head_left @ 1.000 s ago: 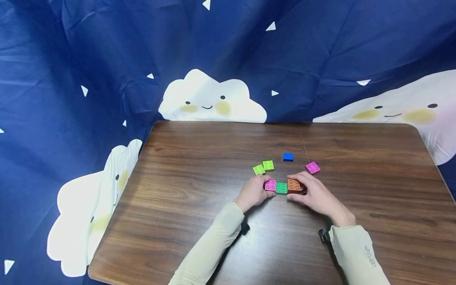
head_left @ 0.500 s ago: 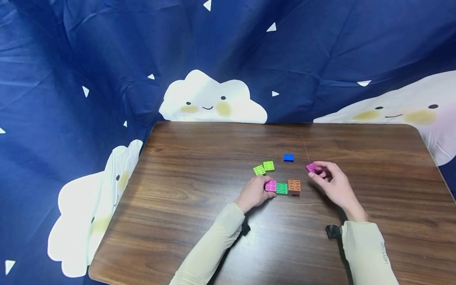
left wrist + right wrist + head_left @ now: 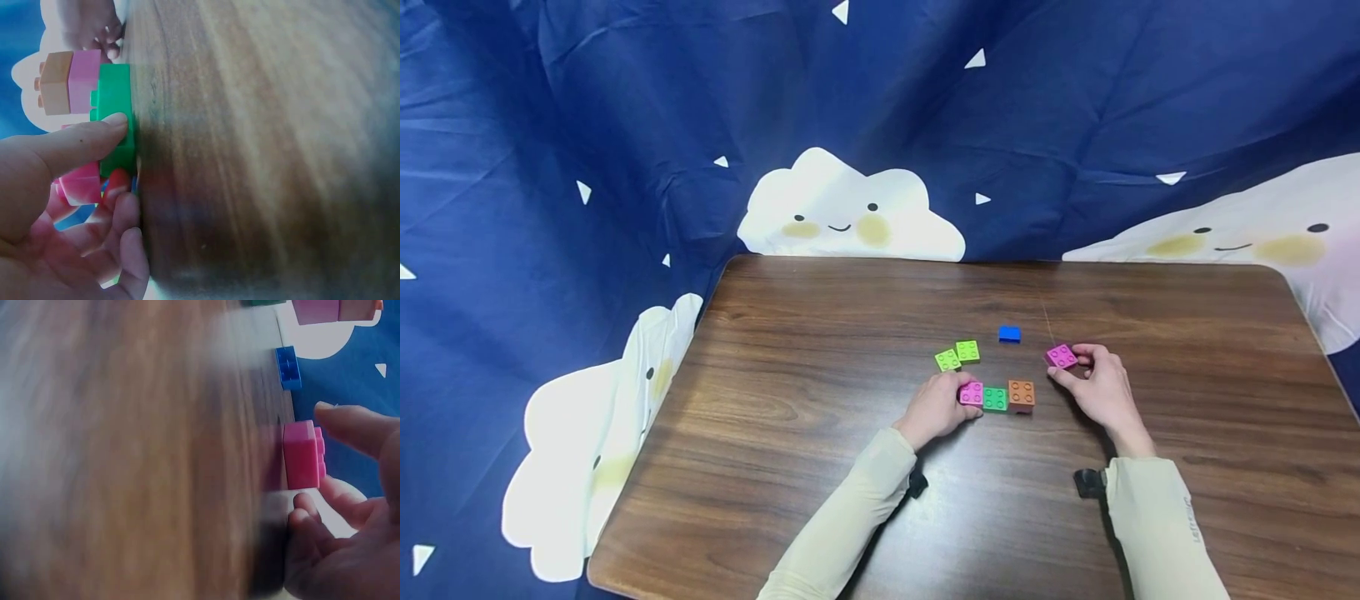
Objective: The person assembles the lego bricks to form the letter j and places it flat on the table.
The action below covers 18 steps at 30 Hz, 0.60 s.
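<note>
In the head view my left hand (image 3: 936, 408) grips the left end of a small assembly of toy building bricks. Its thumb lies along the green brick (image 3: 114, 87), the base piece, in the left wrist view. On that base sit a pink brick (image 3: 972, 392) at the left and, at the right, a brown brick (image 3: 1021, 392) stacked over another pink brick (image 3: 84, 81). My right hand (image 3: 1105, 392) is at a loose magenta brick (image 3: 1062, 357) on the table. Its thumb and fingers are spread around this brick, the thumb standing apart from it in the right wrist view (image 3: 300, 456).
Behind the assembly lie two lime-green bricks (image 3: 967, 351) close together and a blue brick (image 3: 1010, 334). All are on a brown wooden table (image 3: 820, 333). A dark blue curtain (image 3: 647, 100) with white clouds hangs behind the table.
My right hand has let go of the brown brick and moved right and back to the magenta brick, its fingers now further apart around it. My left hand has stayed on the assembly.
</note>
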Motion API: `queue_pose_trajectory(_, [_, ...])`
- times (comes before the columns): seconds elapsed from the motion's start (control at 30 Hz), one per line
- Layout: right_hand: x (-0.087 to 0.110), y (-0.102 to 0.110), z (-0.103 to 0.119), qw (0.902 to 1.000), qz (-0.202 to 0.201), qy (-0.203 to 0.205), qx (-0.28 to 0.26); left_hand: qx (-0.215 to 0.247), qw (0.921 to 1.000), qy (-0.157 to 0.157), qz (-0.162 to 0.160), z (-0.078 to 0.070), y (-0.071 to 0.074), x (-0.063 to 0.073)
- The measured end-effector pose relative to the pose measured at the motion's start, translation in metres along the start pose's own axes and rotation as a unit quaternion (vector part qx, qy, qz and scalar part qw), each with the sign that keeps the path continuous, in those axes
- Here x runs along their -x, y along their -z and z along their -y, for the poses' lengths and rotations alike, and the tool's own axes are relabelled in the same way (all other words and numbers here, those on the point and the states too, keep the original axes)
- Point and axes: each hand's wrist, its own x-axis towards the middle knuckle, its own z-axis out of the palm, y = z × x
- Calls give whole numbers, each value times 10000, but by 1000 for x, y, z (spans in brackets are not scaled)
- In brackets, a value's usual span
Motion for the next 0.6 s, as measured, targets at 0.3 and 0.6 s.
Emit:
queue_pose_trajectory(0.3, [-5,-2,2,9997,33,-192,165,-50,10000,-8,-4,0,1,1])
queue_pose_trajectory(0.6, [-7,-1,4,9993,149,-245,260,-28,10000,-7,-27,-1,1,1])
